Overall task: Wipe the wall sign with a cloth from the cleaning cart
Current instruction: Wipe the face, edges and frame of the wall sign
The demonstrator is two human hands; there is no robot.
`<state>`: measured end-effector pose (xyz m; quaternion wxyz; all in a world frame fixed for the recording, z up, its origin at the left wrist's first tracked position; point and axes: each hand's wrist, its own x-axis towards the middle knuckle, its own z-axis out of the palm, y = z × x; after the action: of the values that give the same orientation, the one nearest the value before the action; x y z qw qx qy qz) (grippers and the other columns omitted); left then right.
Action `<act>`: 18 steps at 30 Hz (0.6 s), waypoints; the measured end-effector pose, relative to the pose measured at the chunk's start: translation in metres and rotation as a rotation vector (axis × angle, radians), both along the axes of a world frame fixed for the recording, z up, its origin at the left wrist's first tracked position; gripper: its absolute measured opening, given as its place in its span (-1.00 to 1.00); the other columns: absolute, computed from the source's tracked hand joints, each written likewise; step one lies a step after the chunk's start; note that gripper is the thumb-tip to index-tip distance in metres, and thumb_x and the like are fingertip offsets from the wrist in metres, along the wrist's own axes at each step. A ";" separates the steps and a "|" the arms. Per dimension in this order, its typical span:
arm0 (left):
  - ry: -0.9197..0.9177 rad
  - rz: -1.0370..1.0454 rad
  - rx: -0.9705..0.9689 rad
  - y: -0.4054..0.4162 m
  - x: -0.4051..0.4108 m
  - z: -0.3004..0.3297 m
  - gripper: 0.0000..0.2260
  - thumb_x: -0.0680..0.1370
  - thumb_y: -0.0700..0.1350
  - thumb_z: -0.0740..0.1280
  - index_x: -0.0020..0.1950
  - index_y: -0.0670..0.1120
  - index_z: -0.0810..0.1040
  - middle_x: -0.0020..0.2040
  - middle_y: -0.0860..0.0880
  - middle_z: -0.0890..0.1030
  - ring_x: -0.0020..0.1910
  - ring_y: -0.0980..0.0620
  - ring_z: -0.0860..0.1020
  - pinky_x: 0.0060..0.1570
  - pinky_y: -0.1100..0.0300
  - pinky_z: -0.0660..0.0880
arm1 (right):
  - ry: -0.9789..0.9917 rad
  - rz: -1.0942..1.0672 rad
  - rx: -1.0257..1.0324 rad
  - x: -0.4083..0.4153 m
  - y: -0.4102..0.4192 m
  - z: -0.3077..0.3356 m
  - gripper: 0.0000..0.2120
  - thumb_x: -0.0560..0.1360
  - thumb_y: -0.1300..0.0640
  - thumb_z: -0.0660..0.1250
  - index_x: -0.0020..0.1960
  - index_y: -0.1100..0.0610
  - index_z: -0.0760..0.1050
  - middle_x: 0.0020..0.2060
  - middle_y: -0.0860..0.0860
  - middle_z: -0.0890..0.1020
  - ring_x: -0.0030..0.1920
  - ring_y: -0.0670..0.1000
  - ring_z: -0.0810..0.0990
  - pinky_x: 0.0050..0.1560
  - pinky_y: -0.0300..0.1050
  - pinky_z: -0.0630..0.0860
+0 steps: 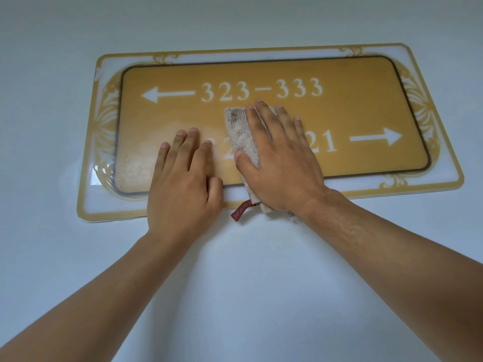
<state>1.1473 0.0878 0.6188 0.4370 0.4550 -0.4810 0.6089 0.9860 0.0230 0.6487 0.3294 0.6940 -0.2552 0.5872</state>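
Note:
A yellow wall sign [352, 105] with white room numbers and two arrows hangs on a pale wall, framed by a clear plate with gold ornament. My right hand [282, 163] presses a folded beige cloth [239, 131] flat against the middle of the sign; the cloth's top is grey with dirt and a red care tag [241, 209] dangles below the sign's lower edge. My left hand [183, 184] lies flat on the sign's lower left part, fingers spread, holding nothing. The hands hide part of the lower row of numbers.
The plain pale wall [261, 270] surrounds the sign on all sides. A clear film corner [95, 178] lifts slightly at the sign's lower left. The cleaning cart is out of view.

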 end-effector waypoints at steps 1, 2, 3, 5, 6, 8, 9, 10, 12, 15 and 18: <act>0.000 0.000 -0.002 0.000 0.000 0.000 -0.48 0.49 -0.10 0.07 0.41 -0.20 0.45 0.52 -0.20 0.36 0.56 -0.15 0.23 0.53 -0.15 0.14 | -0.002 0.004 0.000 -0.001 0.000 0.000 -0.29 0.59 -0.21 -0.01 0.64 0.06 -0.07 0.63 -0.02 -0.05 0.61 0.11 -0.11 0.57 0.16 -0.14; 0.000 -0.002 -0.003 0.000 0.000 0.000 -0.48 0.49 -0.10 0.07 0.41 -0.20 0.45 0.52 -0.20 0.36 0.56 -0.15 0.23 0.53 -0.15 0.14 | -0.004 0.008 0.001 -0.001 -0.001 0.000 -0.29 0.59 -0.21 -0.01 0.64 0.06 -0.07 0.63 -0.02 -0.06 0.61 0.11 -0.11 0.58 0.15 -0.14; 0.001 -0.003 -0.004 -0.001 0.000 0.000 -0.48 0.48 -0.10 0.06 0.41 -0.20 0.45 0.52 -0.20 0.36 0.56 -0.14 0.23 0.53 -0.15 0.14 | -0.006 0.011 0.003 -0.002 -0.001 0.000 -0.29 0.59 -0.22 -0.02 0.64 0.06 -0.08 0.63 -0.02 -0.06 0.61 0.10 -0.11 0.58 0.15 -0.15; 0.001 -0.005 -0.008 -0.001 0.000 0.000 -0.48 0.48 -0.10 0.05 0.40 -0.19 0.46 0.52 -0.19 0.36 0.56 -0.14 0.23 0.53 -0.14 0.14 | -0.008 0.016 0.006 -0.003 -0.002 0.000 -0.29 0.59 -0.22 -0.02 0.64 0.05 -0.09 0.63 -0.03 -0.06 0.61 0.10 -0.12 0.58 0.15 -0.15; 0.001 -0.007 -0.011 -0.001 0.000 0.000 -0.48 0.48 -0.10 0.06 0.39 -0.19 0.46 0.52 -0.19 0.37 0.56 -0.14 0.23 0.53 -0.14 0.14 | -0.008 0.018 0.007 -0.003 -0.002 0.000 -0.29 0.59 -0.22 -0.03 0.64 0.05 -0.09 0.63 -0.03 -0.06 0.61 0.11 -0.12 0.58 0.15 -0.15; -0.002 -0.014 -0.017 -0.002 0.000 0.000 -0.49 0.48 -0.10 0.06 0.38 -0.19 0.47 0.52 -0.19 0.37 0.55 -0.14 0.24 0.53 -0.14 0.15 | -0.009 0.025 0.009 -0.004 -0.003 0.000 -0.29 0.58 -0.22 -0.02 0.64 0.04 -0.07 0.63 -0.03 -0.06 0.61 0.11 -0.11 0.58 0.15 -0.15; -0.003 -0.016 -0.020 -0.002 0.001 0.000 -0.49 0.48 -0.11 0.07 0.38 -0.19 0.47 0.51 -0.19 0.38 0.55 -0.14 0.25 0.52 -0.15 0.15 | -0.006 0.027 0.009 -0.004 -0.003 0.001 -0.29 0.58 -0.22 -0.02 0.64 0.04 -0.07 0.63 -0.03 -0.05 0.61 0.11 -0.11 0.57 0.16 -0.14; -0.005 -0.015 -0.021 -0.002 0.001 0.001 -0.50 0.48 -0.11 0.08 0.38 -0.19 0.47 0.51 -0.19 0.38 0.55 -0.14 0.25 0.52 -0.15 0.16 | -0.004 0.027 0.008 -0.004 -0.003 0.001 -0.29 0.58 -0.21 -0.01 0.64 0.04 -0.06 0.63 -0.03 -0.05 0.61 0.11 -0.10 0.57 0.16 -0.14; -0.002 -0.010 -0.014 -0.002 0.000 0.000 -0.50 0.48 -0.11 0.08 0.38 -0.19 0.47 0.52 -0.19 0.37 0.55 -0.15 0.25 0.52 -0.15 0.15 | -0.001 0.025 0.007 -0.006 -0.003 0.001 -0.29 0.58 -0.21 -0.01 0.64 0.04 -0.06 0.63 -0.04 -0.04 0.61 0.11 -0.10 0.57 0.17 -0.14; 0.006 -0.003 -0.006 0.000 -0.001 0.000 -0.50 0.47 -0.11 0.09 0.38 -0.19 0.46 0.52 -0.19 0.37 0.55 -0.15 0.24 0.52 -0.15 0.15 | 0.001 0.016 0.006 -0.010 -0.006 0.001 -0.29 0.58 -0.22 -0.02 0.64 0.03 -0.06 0.63 -0.04 -0.04 0.61 0.11 -0.10 0.57 0.17 -0.14; 0.006 -0.005 -0.007 0.000 -0.001 0.000 -0.50 0.47 -0.12 0.09 0.37 -0.19 0.47 0.52 -0.19 0.37 0.55 -0.15 0.24 0.52 -0.14 0.15 | 0.000 0.013 0.015 -0.014 -0.008 0.001 -0.28 0.57 -0.22 -0.03 0.64 0.03 -0.07 0.63 -0.05 -0.05 0.61 0.11 -0.10 0.57 0.17 -0.15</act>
<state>1.1460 0.0880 0.6186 0.4414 0.4542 -0.4786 0.6081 0.9724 0.0151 0.6494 0.3207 0.6981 -0.2550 0.5872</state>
